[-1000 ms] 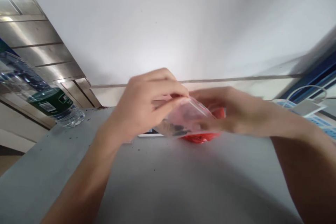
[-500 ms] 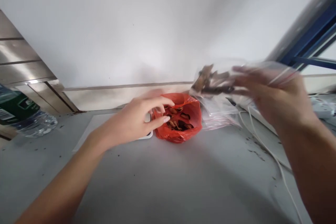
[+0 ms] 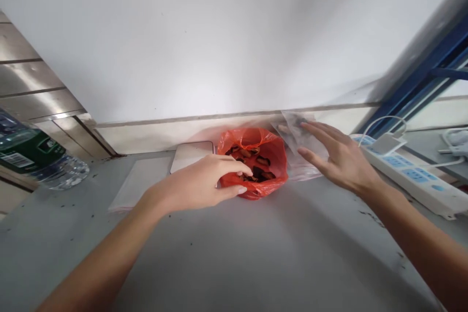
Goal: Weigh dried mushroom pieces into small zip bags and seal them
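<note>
An open red plastic bag holding several dark brown pieces sits on the grey table against the wall. My left hand rests at the bag's left rim, fingers curled and apart, fingertips at its opening. My right hand is stretched out with fingers spread, lying on a pile of clear plastic bags just right of the red bag.
A flat silver scale lies left of the red bag, with a clear empty bag beside it. A water bottle stands at the far left. A white power strip with a plugged charger and cable lies at the right.
My right hand carried a filled clear bag to the right and set it down on the pile, then opened. My left hand moved from that bag to the red bag's rim.
</note>
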Available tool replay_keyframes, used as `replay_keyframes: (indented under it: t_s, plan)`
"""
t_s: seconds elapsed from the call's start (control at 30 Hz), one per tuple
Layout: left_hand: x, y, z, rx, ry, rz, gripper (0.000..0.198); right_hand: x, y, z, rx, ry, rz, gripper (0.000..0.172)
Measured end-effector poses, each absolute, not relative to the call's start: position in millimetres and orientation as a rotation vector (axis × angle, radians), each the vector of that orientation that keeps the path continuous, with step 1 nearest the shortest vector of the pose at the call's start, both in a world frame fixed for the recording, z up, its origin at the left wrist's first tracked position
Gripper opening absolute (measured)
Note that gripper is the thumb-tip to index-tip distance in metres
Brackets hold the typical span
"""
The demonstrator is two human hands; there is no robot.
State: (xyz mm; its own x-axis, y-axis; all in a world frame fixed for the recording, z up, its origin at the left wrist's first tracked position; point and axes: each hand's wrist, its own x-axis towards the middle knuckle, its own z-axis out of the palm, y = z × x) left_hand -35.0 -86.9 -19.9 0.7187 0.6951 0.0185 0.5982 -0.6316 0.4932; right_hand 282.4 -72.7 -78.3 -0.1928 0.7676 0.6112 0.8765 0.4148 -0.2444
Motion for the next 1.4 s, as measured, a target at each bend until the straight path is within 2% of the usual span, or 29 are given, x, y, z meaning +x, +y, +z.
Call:
replay_keyframes:
  t_s: [0.13, 0.33, 0.43, 0.73, 0.87, 1.1, 1.4]
  plan:
    - [-37.5, -87.7, -20.9, 2.428, 0.965, 0.411, 0.025, 238.9, -81.6, -62.2, -1.11, -2.096, -0.165, 0.036]
    - [-72.0, -87.9, -21.2, 2.324, 1.201, 0.624, 0.016, 184.7, -82.7, -54.8, -0.866, -2.19, 0.022, 0.023]
    - [-103.2, -87.9, -30.1, 2.306, 1.468, 0.602, 0.018, 169.6, -76.4, -57.0, -0.833, -2.223, 0.099, 0.022]
    - [-163.2, -98.3, -59.1, 2.116, 2.076, 0.211, 0.028, 142.4, -67.3, -76.9, -0.863, -2.141, 0.161, 0.022]
    - [-173.5, -98.0, -68.7, 2.049, 1.994, 0.089, 0.031, 142.7, -64.8, -64.8, -0.9, -2.139, 0.166, 0.019]
    - [-181.4, -92.1, -82.7, 2.09, 1.896, 0.134, 0.031, 134.2, -51.7, -43.8, -1.065, -2.005, 0.247, 0.022]
    - [-174.2, -90.0, -77.1, 2.121, 1.87, 0.16, 0.029, 138.1, -50.0, -48.9, -0.904, -2.145, 0.316, 0.027]
